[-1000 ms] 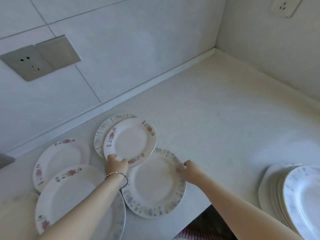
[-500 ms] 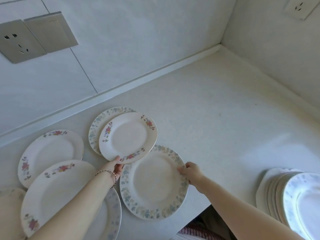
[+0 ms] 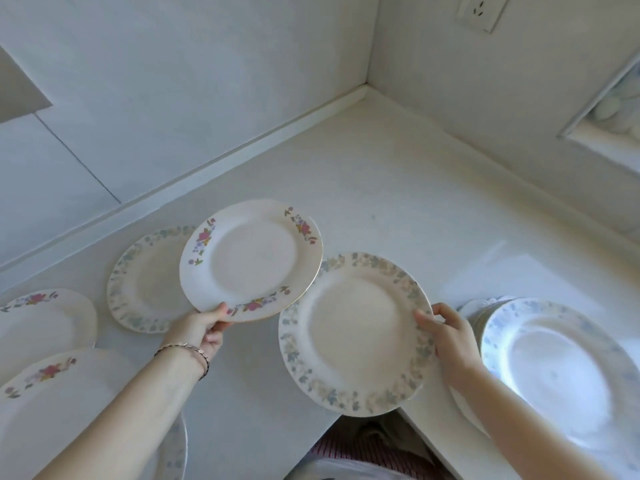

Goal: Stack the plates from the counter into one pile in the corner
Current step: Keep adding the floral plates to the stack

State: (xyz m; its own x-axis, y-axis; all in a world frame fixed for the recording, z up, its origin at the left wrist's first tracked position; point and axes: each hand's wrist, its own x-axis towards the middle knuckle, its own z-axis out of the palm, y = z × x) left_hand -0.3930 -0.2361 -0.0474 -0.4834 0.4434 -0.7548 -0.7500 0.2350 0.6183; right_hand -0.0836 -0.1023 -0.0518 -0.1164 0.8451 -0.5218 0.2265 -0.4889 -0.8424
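Observation:
My left hand (image 3: 204,329) grips the near rim of a red-flowered plate (image 3: 251,259) and holds it above the counter. In my right hand (image 3: 446,336) is a blue-bordered plate (image 3: 353,332), pinched at its right rim and lifted over the counter's front edge. The two raised plates sit side by side, almost touching. A blue-bordered plate (image 3: 142,282) lies on the counter behind my left hand. Two red-flowered plates (image 3: 41,317) (image 3: 52,403) lie at the far left. A pile of blue-patterned plates (image 3: 554,372) stands at the right.
The white counter (image 3: 381,188) runs back to the corner where two tiled walls meet. A wall socket (image 3: 479,10) sits high on the right wall and a recessed ledge (image 3: 609,140) lies at the far right. The counter's front edge (image 3: 311,438) is cut inward below the plates.
Both plates have left the counter: my left hand raised the red-flowered one, my right hand raised the blue-bordered one and carried it right. The view has swung right toward the pile.

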